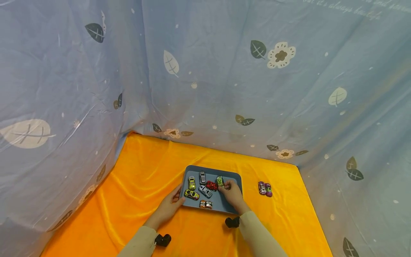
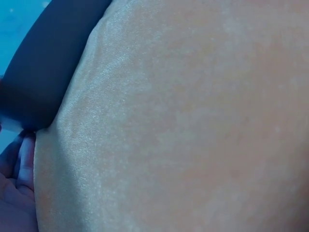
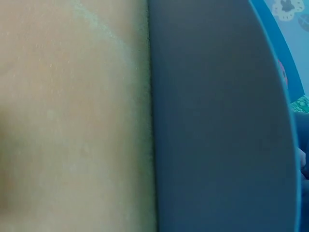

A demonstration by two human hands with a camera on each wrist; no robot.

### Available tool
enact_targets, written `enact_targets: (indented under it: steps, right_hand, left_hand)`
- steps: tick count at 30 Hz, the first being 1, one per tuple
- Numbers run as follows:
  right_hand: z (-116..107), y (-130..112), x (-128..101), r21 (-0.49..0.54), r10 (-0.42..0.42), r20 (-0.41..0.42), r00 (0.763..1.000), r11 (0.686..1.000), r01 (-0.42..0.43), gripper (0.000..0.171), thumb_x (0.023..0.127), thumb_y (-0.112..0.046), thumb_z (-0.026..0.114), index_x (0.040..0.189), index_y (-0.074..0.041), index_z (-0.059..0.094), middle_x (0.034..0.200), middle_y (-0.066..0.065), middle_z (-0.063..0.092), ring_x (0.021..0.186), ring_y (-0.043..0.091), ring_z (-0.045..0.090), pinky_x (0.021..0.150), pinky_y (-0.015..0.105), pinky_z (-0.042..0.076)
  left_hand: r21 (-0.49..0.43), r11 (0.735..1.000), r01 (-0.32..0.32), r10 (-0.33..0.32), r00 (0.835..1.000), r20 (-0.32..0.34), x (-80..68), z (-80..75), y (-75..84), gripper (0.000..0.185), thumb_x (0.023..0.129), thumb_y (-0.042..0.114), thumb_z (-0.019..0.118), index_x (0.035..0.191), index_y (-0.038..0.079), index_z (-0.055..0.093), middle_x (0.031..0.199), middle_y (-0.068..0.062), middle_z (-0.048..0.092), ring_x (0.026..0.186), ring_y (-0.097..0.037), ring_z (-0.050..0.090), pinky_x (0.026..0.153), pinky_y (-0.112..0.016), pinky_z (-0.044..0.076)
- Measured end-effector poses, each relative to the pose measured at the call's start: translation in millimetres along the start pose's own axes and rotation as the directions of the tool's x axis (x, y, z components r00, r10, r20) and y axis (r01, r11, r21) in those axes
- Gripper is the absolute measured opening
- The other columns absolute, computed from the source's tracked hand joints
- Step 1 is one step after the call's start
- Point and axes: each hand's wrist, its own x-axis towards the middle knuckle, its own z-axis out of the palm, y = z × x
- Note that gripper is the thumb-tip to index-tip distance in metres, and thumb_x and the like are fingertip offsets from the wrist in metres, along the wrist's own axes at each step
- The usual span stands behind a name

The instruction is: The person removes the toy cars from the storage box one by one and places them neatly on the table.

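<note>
Only in the head view: the whole scene, a grey tray (image 1: pixel 236 178) on an orange cloth (image 1: pixel 141 178) with toy cars inside. In the wrist views, just close, blurred cloth and tray edge (image 2: pixel 43 63). Left hand (image 1: pixel 170 205) with relaxed fingers resting against the tray's left rim. Right hand (image 1: pixel 232 194) over the tray, fingers curled, pinching a green toy car (image 1: pixel 219 181) near the far right corner. Beside it a red car (image 1: pixel 211 185), then silver (image 1: pixel 205 191), yellow (image 1: pixel 191 182) and orange (image 1: pixel 206 204) ones. Outside the tray, to the right, a pink car (image 1: pixel 265 189) well apart. All around, a blue leaf-print sheet (image 1: pixel 224 89).
</note>
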Motion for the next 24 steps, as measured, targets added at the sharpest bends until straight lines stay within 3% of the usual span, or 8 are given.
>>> enact_targets:
  steps: [3, 10, 16, 24]
  right_hand:
    - [-2, 3, 1, -0.015, -0.018, -0.010, 1.000, 1.000, 0.018, 0.030, 0.089, -0.027, 0.072, 0.099, -0.006, 0.054, 0.085, 0.006, 0.051, 0.075, 0.019, 0.047, 0.064, 0.031, 0.039]
    - [-22, -11, -4, 0.113, -0.042, -0.020, 0.999, 0.993, 0.044, 0.030, 0.092, -0.026, 0.068, 0.106, -0.003, 0.057, 0.087, 0.008, 0.057, 0.073, 0.020, 0.052, 0.061, 0.030, 0.045]
    - [-56, -14, -6, 0.218, 0.024, -0.043, 0.999, 0.976, -0.014, 0.042, 0.094, -0.037, 0.063, 0.121, -0.005, 0.056, 0.106, 0.017, 0.062, 0.095, 0.034, 0.058, 0.073, 0.034, 0.047]
    - [-109, 20, -8, 0.322, 0.155, -0.154, 0.976, 0.941, -0.099, 0.050, 0.097, -0.043, 0.056, 0.132, -0.007, 0.052, 0.120, 0.021, 0.057, 0.106, 0.039, 0.054, 0.092, 0.049, 0.046]
  left_hand:
    - [0.006, 1.000, 0.002, -0.002, 1.000, 0.001, 1.1, 0.0, -1.2, 0.064, 0.097, 0.025, 0.061, 0.153, 0.022, 0.031, 0.123, -0.009, 0.057, 0.104, -0.021, 0.057, 0.090, -0.038, 0.048]
    - [-0.001, 1.000, 0.003, -0.003, 1.000, 0.005, 2.0, 0.5, -2.6, 0.064, 0.097, 0.025, 0.061, 0.153, 0.022, 0.031, 0.123, -0.009, 0.056, 0.104, -0.021, 0.057, 0.089, -0.036, 0.048]
    - [0.002, 1.000, -0.002, 0.002, 1.000, 0.011, 2.7, 2.5, -4.1, 0.064, 0.097, 0.026, 0.061, 0.153, 0.024, 0.031, 0.122, -0.008, 0.056, 0.103, -0.020, 0.058, 0.089, -0.036, 0.049]
    - [0.001, 1.000, 0.003, -0.003, 1.000, -0.001, 2.8, 2.3, -4.0, 0.064, 0.096, 0.024, 0.062, 0.153, 0.023, 0.032, 0.121, -0.008, 0.057, 0.105, -0.021, 0.057, 0.090, -0.036, 0.048]
